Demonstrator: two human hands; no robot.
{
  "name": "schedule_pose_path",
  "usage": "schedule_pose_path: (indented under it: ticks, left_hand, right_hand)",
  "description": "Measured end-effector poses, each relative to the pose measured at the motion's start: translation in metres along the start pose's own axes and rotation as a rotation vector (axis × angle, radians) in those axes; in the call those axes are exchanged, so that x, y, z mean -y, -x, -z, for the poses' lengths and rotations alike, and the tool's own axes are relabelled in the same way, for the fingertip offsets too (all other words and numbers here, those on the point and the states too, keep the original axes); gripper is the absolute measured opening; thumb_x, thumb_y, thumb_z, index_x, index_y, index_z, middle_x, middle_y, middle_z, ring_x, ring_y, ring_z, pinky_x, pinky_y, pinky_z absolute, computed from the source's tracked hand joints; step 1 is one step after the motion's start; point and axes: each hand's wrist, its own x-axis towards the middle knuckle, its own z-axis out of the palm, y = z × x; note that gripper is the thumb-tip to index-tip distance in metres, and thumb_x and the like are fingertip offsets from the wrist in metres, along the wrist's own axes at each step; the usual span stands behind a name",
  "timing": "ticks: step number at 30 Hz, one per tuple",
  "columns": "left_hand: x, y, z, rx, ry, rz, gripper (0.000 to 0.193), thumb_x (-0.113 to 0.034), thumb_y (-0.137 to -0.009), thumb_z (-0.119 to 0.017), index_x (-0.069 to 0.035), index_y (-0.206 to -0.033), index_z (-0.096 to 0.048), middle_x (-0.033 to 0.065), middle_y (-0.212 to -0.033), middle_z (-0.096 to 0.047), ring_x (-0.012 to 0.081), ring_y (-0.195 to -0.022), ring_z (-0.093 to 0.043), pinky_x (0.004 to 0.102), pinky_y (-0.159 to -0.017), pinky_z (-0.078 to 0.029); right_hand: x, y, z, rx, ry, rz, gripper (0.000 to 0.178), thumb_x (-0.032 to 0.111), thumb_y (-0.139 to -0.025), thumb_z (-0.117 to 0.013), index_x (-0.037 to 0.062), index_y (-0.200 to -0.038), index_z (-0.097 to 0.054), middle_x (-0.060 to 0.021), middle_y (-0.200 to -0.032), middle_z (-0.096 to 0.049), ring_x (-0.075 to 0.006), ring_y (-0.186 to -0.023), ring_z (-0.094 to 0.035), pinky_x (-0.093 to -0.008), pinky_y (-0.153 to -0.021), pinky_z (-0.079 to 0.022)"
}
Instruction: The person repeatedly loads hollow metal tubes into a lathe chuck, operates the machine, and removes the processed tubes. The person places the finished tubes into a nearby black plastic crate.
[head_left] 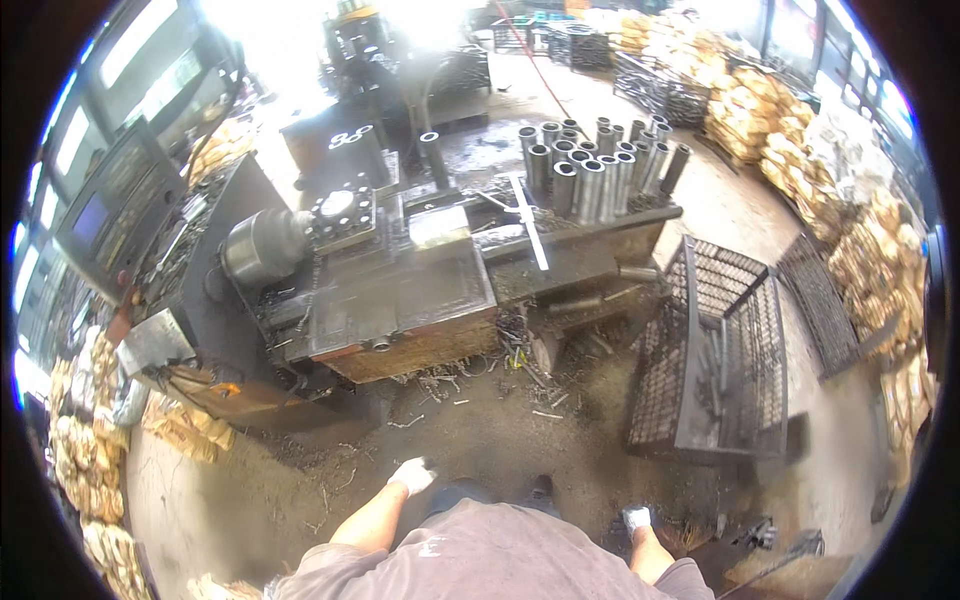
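Observation:
My left hand (413, 475), in a white glove with a dark fingertip area, hangs low in front of me over the floor. Its fingers are too small and blurred to read. My right hand (636, 518), also white-gloved, hangs at my right side, its fingers mostly hidden. Neither hand touches the machine. Ahead stands a lathe-like machine with a round grey chuck (265, 247) and a flat metal cover (405, 300). Several upright steel tubes (590, 180) stand grouped on its right end. Beside them lies a pale cross-shaped tool (527, 222).
A black mesh metal crate (735, 360) holding some metal pieces stands at the right. Metal shavings (440, 383) litter the floor below the machine. A control panel (110, 210) rises at the left. Stacked tan wrapped bundles (840, 180) line the right side.

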Motion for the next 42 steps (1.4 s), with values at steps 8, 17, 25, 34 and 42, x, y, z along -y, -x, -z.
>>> schedule_pose_path:
  ticks: [8, 17, 25, 34, 42]
  left_hand:
    - [0.071, 0.003, -0.004, -0.154, 0.207, 0.091, 0.051, -0.037, -0.097, -0.063, -0.006, -0.138, -0.069, 0.0201, -0.134, -0.072, 0.0332, -0.126, -0.067, 0.0401, -0.107, -0.051]
    - [0.284, -0.034, 0.068, -0.658, 1.313, 0.386, 0.035, -0.028, -0.099, -0.062, 0.0, -0.117, -0.075, 0.0119, -0.099, -0.076, 0.0203, -0.081, -0.071, 0.0367, -0.072, -0.056]
    - [0.404, -0.01, 0.214, -1.559, 0.879, 0.7, 0.066, -0.049, -0.112, -0.047, 0.004, -0.151, -0.05, 0.0275, -0.15, -0.058, 0.0468, -0.134, -0.058, 0.0464, -0.113, -0.046]
    - [0.413, 0.002, 0.256, -1.618, 0.415, 0.564, 0.048, -0.039, -0.113, -0.046, 0.002, -0.132, -0.062, 0.0262, -0.126, -0.068, 0.0442, -0.112, -0.066, 0.0483, -0.096, -0.051]
    - [0.387, -0.018, 0.267, -1.327, 2.026, 0.071, 0.045, -0.059, -0.106, -0.052, -0.02, -0.085, -0.058, -0.0015, -0.07, -0.053, 0.018, -0.061, -0.05, 0.0363, -0.058, -0.041]
  right_hand:
    - [0.114, -0.055, -0.039, 0.133, 0.174, 0.082, 0.021, 0.017, -0.1, -0.055, 0.0055, -0.091, -0.072, -0.0154, -0.08, -0.074, -0.0326, -0.061, -0.075, -0.0445, -0.049, -0.055]
    - [0.205, -0.026, -0.127, 0.097, 0.662, 0.602, 0.024, 0.021, -0.098, -0.063, 0.0029, -0.099, -0.079, -0.011, -0.079, -0.077, -0.0264, -0.065, -0.076, -0.039, -0.058, -0.059]
    - [0.396, 0.125, -0.274, -0.081, 0.735, 1.005, 0.029, 0.025, -0.09, -0.069, 0.0082, -0.112, -0.078, -0.0175, -0.103, -0.078, -0.0346, -0.097, -0.077, -0.0416, -0.087, -0.059]
    - [0.581, 0.338, -0.38, 0.063, 0.846, 1.809, 0.031, 0.017, -0.087, -0.078, 0.0085, -0.117, -0.075, -0.0134, -0.103, -0.077, -0.0338, -0.092, -0.076, -0.0419, -0.081, -0.06]
    - [0.737, 0.381, -0.477, 0.131, 1.039, 2.32, 0.036, 0.023, -0.077, -0.084, 0.01, -0.11, -0.076, -0.0118, -0.108, -0.074, -0.033, -0.093, -0.073, -0.0444, -0.082, -0.06]
